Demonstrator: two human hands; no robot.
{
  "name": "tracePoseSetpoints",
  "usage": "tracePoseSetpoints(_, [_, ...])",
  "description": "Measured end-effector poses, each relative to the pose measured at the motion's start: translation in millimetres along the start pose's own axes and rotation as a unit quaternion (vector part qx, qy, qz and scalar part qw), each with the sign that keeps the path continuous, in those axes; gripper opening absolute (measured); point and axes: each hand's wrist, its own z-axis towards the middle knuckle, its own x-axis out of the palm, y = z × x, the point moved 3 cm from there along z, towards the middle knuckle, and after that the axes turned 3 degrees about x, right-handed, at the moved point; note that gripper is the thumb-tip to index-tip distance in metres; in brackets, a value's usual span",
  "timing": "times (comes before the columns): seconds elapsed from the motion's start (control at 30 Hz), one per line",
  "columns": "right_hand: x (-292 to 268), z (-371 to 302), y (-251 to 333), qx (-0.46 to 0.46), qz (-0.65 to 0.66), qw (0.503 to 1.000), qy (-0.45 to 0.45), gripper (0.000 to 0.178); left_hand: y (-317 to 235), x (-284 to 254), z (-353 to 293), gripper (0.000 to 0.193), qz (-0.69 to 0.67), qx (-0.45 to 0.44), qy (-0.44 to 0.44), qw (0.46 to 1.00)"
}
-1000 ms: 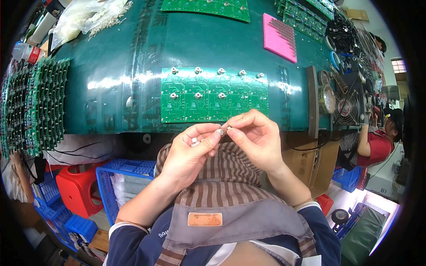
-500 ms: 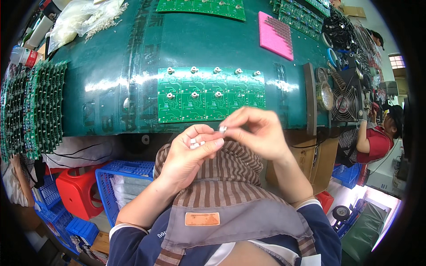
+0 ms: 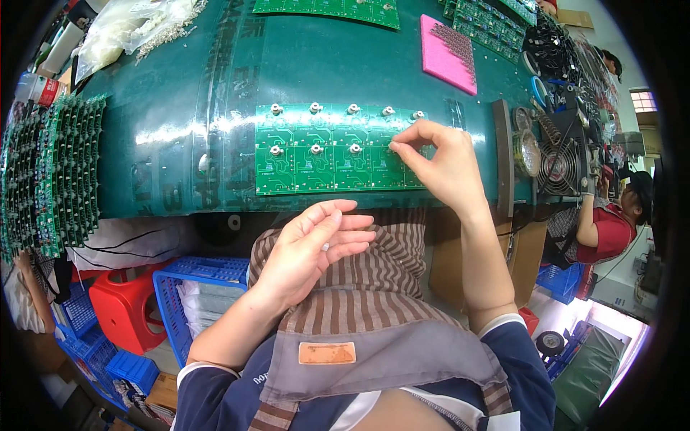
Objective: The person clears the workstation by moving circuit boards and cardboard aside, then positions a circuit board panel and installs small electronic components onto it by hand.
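Note:
A green printed circuit board panel (image 3: 316,176) lies near the table's front edge, with small white cylindrical parts (image 3: 354,149) standing in two rows on it. My right hand (image 3: 442,161) is over the panel's right side, thumb and forefinger pinched at the lower row. A small white part shows partly between those fingertips, touching or just above the board. In front of the table edge, my left hand (image 3: 309,244) is half curled with its palm up. At least one small white part (image 3: 325,246) rests in it; the fingers hide any others.
Stacked circuit boards (image 3: 68,172) stand at the left. Behind are a bag of white parts (image 3: 122,36), another board panel (image 3: 330,8) and a pink foam block (image 3: 445,54) with pins. A metal bar (image 3: 502,158) and a fan (image 3: 559,170) stand right. A co-worker (image 3: 611,223) sits beyond.
My right hand has moved from my left hand forward and right to the board, carrying a small white part. The left hand's fingers have loosened and spread somewhat.

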Motion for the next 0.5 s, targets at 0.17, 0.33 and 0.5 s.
tracePoseSetpoints(0.17, [0, -1, 1, -0.001, -0.012, 1.0, 0.009, 0.008, 2, -3, 0, 0.027, -0.012, 0.003, -0.009, 1.0])
tracePoseSetpoints(0.33, [3, -5, 1, -0.027, -0.002, 0.999, -0.026, 0.006, 3, -6, 1, 0.023, 0.005, 0.006, -0.007, 1.0])
tracePoseSetpoints(0.5, [6, -10, 1, -0.047, -0.006, 0.997, -0.053, 0.006, 2, -9, 1, 0.024, -0.011, 0.015, -0.026, 0.999])
